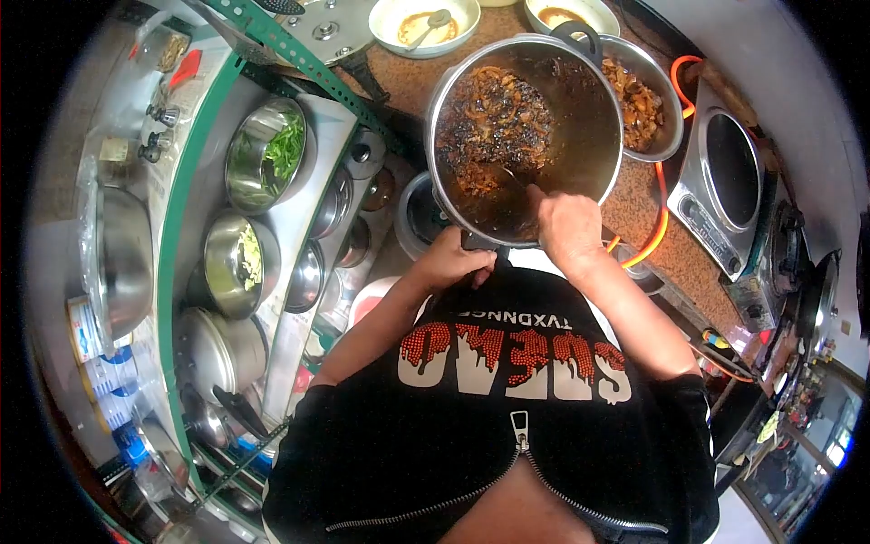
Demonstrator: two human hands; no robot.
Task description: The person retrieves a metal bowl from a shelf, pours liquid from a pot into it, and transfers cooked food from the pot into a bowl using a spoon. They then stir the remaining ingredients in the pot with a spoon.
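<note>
A deep metal pot (584, 150) is tipped toward me at the counter's edge. Dark, glossy chopped food (494, 118) lies inside, mostly along its left side. My left hand (456, 258) is closed around the pot's near black handle (480, 243). Over the near rim reaches my right hand (568, 227), its fingers wrapped round a metal spoon (513, 176) whose head dips into the food; most of the spoon is hidden. Just right of the pot, a metal bowl (674, 134) contains brown, sauced pieces.
Two white bowls, one with a spoon (439, 18), stand behind the pot on the brown counter (634, 213). An orange hose (666, 218) runs beside the metal bowl, near a cooktop (716, 181). Left, a green-framed shelf (195, 127) carries bowls of cut greens (285, 150) and pale slices (251, 256).
</note>
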